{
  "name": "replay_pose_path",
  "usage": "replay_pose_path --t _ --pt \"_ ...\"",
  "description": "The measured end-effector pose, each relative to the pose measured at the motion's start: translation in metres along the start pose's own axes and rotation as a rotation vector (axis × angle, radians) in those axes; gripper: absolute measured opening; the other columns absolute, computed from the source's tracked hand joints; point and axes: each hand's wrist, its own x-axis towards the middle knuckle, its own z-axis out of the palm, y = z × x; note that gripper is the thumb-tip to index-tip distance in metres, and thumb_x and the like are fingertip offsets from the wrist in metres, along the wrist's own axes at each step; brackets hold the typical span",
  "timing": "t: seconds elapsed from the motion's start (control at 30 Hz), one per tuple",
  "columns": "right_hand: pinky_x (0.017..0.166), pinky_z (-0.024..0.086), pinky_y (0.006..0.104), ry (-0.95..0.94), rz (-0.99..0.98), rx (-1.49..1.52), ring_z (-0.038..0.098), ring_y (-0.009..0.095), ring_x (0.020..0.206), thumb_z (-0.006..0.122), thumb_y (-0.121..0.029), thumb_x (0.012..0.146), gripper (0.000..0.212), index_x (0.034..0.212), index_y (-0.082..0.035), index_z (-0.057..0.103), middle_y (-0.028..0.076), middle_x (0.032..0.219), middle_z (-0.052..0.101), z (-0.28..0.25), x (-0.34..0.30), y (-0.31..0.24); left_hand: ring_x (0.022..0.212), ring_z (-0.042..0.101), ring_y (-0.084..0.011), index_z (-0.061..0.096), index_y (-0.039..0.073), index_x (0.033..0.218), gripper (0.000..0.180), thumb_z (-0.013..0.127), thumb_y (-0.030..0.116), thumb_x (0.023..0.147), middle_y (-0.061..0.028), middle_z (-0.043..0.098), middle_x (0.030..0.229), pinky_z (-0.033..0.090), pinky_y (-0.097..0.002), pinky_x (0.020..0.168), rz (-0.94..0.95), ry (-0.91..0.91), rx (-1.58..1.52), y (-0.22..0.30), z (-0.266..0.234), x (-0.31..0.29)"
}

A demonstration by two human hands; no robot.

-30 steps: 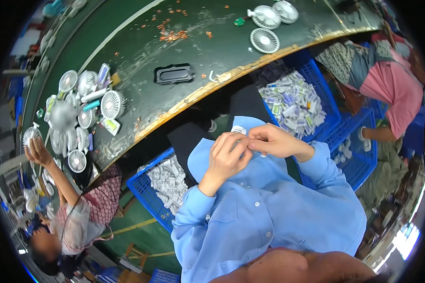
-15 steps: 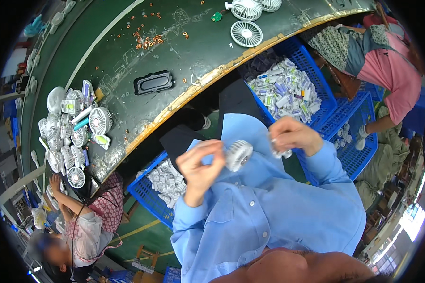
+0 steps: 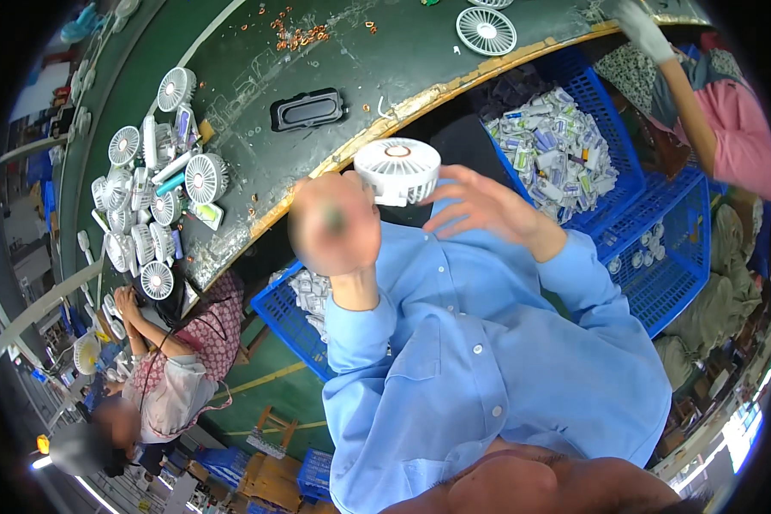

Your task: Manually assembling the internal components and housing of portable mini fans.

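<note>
A white round fan head [image 3: 397, 172] is held up above my lap, its slotted grille facing up. My left hand [image 3: 336, 224] is at its left side and seems to grip it, though a blur smears most of the fingers. On the other side my right hand [image 3: 488, 210] has its fingers spread close by the fan's housing; whether they touch it I cannot tell. Left on the green bench [image 3: 240, 163] lies a pile of white fans [image 3: 164, 207], with one fan head [image 3: 176, 88] at its far end.
A black oblong tray [image 3: 308, 110] and scattered copper-coloured rings [image 3: 300, 36] lie on the bench, with another fan grille [image 3: 486, 31] farther right. Blue baskets [image 3: 630, 163] with white parts flank my lap. Co-workers sit left and right, the right one's gloved hand [image 3: 644, 32] at the bench edge.
The fan head has risen from my chest toward the bench edge. My right hand's fingers have spread, and its small white part is no longer visible. Another fan head appears beyond the left pile.
</note>
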Motion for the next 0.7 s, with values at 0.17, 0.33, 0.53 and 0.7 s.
replay_pose_path --t 0.17,0.33,0.53,0.7 --pt "0.078 0.056 0.0403 -0.086 0.058 0.352 0.062 0.03 0.102 0.04 -0.039 0.099 0.05 0.133 -0.003 0.042 0.018 0.122 0.057 0.004 0.024 0.017 0.062 0.043 -0.0148 0.055 0.005 0.085 0.01 0.053 0.009 0.076 -0.0051 0.052 0.072 0.037 -0.0258 0.053 -0.102 -0.029 -0.177 -0.011 -0.005 -0.01" --pt "0.084 0.053 0.033 0.242 -0.309 -0.105 0.06 0.02 0.106 0.061 -0.01 0.087 0.048 0.13 -0.001 0.042 0.012 0.118 0.058 0.022 0.014 -0.002 0.067 0.051 -0.0217 0.053 -0.002 0.089 0.025 0.058 0.016 0.071 -0.0142 0.055 0.077 0.043 -0.031 0.061 0.124 0.007 0.397 -0.005 -0.013 -0.022" --pt "0.091 0.047 0.0378 0.436 -0.939 -1.449 0.057 0.033 0.107 0.074 0.0 0.061 0.056 0.114 -0.002 0.057 0.013 0.117 0.059 0.048 0.014 -0.023 0.123 0.047 -0.0306 0.04 -0.005 0.135 0.097 0.084 0.039 0.061 -0.0203 0.044 0.136 0.041 -0.039 0.099 0.234 -0.025 1.247 -0.032 -0.012 -0.019" --pt "0.096 0.043 0.0404 0.312 -0.933 -1.48 0.05 0.035 0.116 0.071 0.002 0.061 0.067 0.124 -0.001 0.049 0.016 0.128 0.052 0.05 0.009 -0.023 0.119 0.051 -0.0287 0.036 -0.005 0.138 0.098 0.087 0.019 0.058 -0.0216 0.043 0.137 0.044 -0.0387 0.099 0.165 -0.015 1.016 -0.039 -0.011 -0.02"
